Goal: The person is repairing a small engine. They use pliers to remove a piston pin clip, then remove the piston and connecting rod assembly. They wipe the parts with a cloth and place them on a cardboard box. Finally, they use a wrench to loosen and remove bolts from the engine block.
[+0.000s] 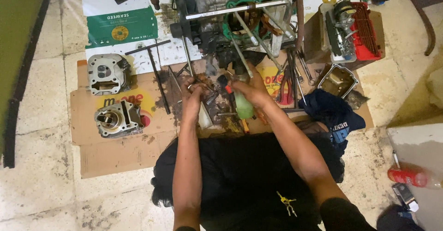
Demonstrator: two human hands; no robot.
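My right hand (249, 90) grips a pale green plastic squeeze bottle (242, 105), held upright with a small red-and-black tip above it. My left hand (191, 95), with a ring on one finger, holds a small dark metal part just left of the bottle. Both hands hover over greasy cardboard (120, 139) in front of an opened engine block (240, 23) with long studs and a green gasket. What exactly the left fingers pinch is too small to tell.
A cylinder head (107, 73) and a cylinder (117, 118) lie on the cardboard at left. A T-handle wrench (154, 72), pliers and wrenches (290, 74) lie about. A metal cover (339, 79), dark blue cloth (334, 111) and red spray can (410, 176) sit right.
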